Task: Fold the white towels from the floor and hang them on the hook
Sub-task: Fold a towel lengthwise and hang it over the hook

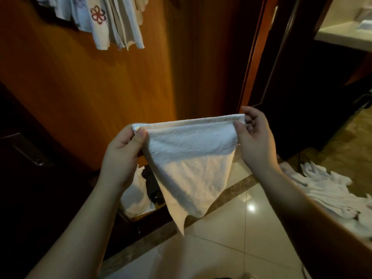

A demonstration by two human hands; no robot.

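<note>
A white towel (pixel 189 164) hangs in the air in front of me, folded over along its top edge and tapering to a point below. My left hand (pixel 122 156) pinches its upper left corner between thumb and fingers. My right hand (pixel 254 137) pinches the upper right corner the same way. The top edge is stretched nearly level between the two hands. Several white towels (pixel 112 23), one with a red flower print, hang at the top left against the wooden wall; the hook itself is hidden. A pile of white towels (pixel 330 190) lies on the floor at the right.
An orange-brown wooden wall (pixel 100 83) stands straight ahead, with a dark doorway (pixel 302 87) to its right. Glossy tiled floor (pixel 231 228) lies below. Another white cloth (pixel 136 196) sits low by the wall behind my left forearm. A dark cabinet with a metal handle (pixel 28 152) is at left.
</note>
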